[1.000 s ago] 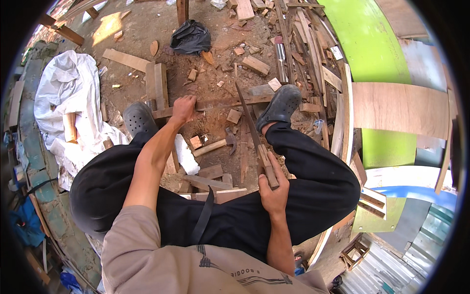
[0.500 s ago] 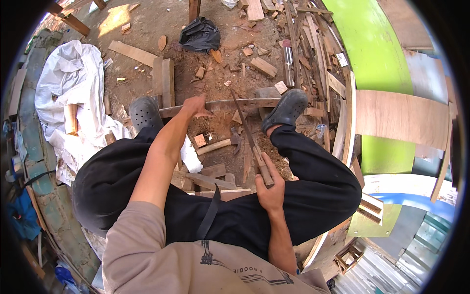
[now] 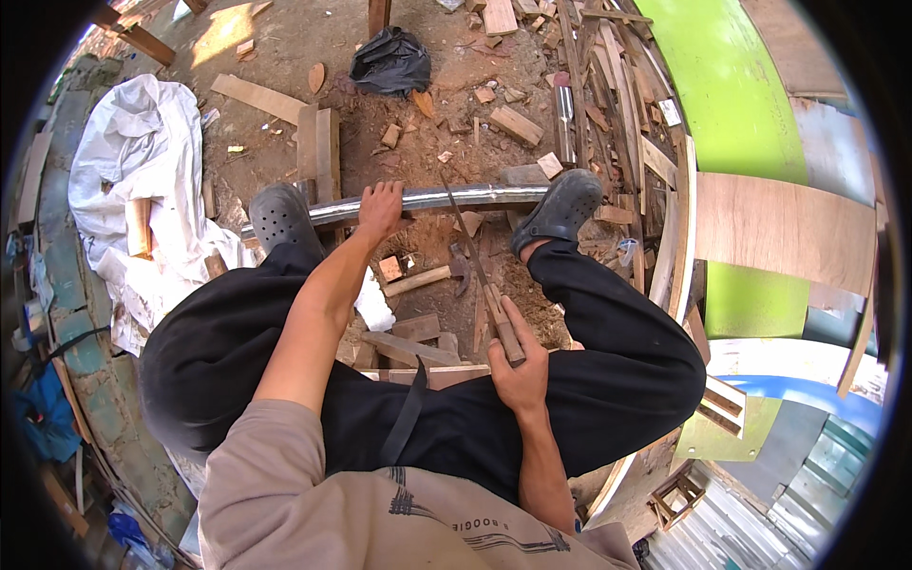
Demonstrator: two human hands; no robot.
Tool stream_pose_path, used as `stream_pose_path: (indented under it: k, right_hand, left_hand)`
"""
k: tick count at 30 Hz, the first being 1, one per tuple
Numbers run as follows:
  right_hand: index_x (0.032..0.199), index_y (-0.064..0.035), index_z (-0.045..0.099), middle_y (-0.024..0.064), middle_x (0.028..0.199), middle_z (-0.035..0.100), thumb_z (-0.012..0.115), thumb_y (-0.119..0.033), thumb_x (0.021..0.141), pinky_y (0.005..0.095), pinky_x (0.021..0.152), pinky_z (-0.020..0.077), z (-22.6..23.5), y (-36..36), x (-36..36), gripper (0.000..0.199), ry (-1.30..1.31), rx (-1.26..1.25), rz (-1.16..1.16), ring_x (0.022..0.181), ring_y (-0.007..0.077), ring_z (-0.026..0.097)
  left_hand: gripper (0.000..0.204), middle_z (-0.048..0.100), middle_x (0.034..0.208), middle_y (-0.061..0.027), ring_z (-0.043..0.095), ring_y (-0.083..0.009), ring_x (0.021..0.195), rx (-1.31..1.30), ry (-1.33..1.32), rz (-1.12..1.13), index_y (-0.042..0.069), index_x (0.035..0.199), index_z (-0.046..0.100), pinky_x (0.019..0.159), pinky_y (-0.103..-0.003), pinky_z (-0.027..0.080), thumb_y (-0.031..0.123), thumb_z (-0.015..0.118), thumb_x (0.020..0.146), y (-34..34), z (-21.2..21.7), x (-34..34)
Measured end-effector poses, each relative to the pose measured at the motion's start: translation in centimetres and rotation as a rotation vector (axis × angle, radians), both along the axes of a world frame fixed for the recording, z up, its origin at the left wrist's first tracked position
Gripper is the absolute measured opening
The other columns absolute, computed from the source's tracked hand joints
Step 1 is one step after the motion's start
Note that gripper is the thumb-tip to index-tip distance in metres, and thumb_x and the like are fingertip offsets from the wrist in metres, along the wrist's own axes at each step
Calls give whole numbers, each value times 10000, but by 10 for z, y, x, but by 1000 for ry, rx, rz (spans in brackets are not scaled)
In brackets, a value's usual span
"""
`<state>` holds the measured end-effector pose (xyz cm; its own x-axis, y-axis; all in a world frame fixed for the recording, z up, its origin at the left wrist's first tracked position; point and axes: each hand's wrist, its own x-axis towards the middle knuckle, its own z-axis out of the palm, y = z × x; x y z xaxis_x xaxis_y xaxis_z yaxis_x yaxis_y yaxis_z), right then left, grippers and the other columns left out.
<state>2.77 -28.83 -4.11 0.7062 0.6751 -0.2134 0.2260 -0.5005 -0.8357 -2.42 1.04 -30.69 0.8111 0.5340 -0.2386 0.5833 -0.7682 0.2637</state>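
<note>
Dusty ground (image 3: 285, 47) spreads out below, littered with wood offcuts (image 3: 518, 123) and chips, a white tarp (image 3: 123, 180) bunched on the left, a black bag (image 3: 391, 62) up top, and curved green and plywood panels (image 3: 779, 228) sweeping down the right. Seated, the person has both dark clogs planted, left clog (image 3: 280, 217) and right clog (image 3: 560, 204), pinning a long, slightly bowed grey strip of wood (image 3: 446, 198) that runs across between them. Left hand (image 3: 382, 209) is stretched forward, fingers curled over that strip, its grip closed on the piece just right of the left clog. Right hand (image 3: 518, 361) sits low by the right knee, its grip wrapped tight around the wooden handle of a long-bladed knife (image 3: 480, 275); the blade slants up and left, its tip reaching the strip just beside the left hand. A small hatchet-like tool (image 3: 461, 269) lies on the ground near the blade, among short blocks (image 3: 418, 280) between the legs.
</note>
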Motion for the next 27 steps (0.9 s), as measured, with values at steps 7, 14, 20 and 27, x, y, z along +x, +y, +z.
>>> stream_pose_path:
  k: [7,14,20,27]
  right_hand:
    - [1427,-65,520,205,1010,724,611,-56,831,320,761,540,-8,1,2,603,-58,4,37,822,200,715]
    - [1431,-57,512,211,1070,719,607,-56,837,314,804,535,-3,4,-1,601,14,-34,31,876,215,720]
    - [1425,-32,511,215,1160,691,597,-44,845,316,862,518,-2,5,-5,587,116,-71,19,992,226,698]
    - [1429,-27,500,257,1179,677,587,-51,849,343,866,529,4,23,-17,587,145,-56,-42,1028,286,710]
  left_hand:
    - [853,621,1229,-141,581,-335,1168,-21,61,-49,83,1265,510,990,-478,447,576,825,645,10,-3,7]
    - [783,700,1050,-191,677,-362,1000,-326,282,-76,82,1217,569,868,-471,538,550,820,641,33,17,25]
    - [738,707,1049,-185,674,-358,1011,-397,286,-93,58,1142,627,878,-479,531,551,831,633,35,7,23]
    - [771,710,1044,-205,671,-357,1028,-372,352,-93,16,1145,645,887,-483,528,564,843,639,38,2,27]
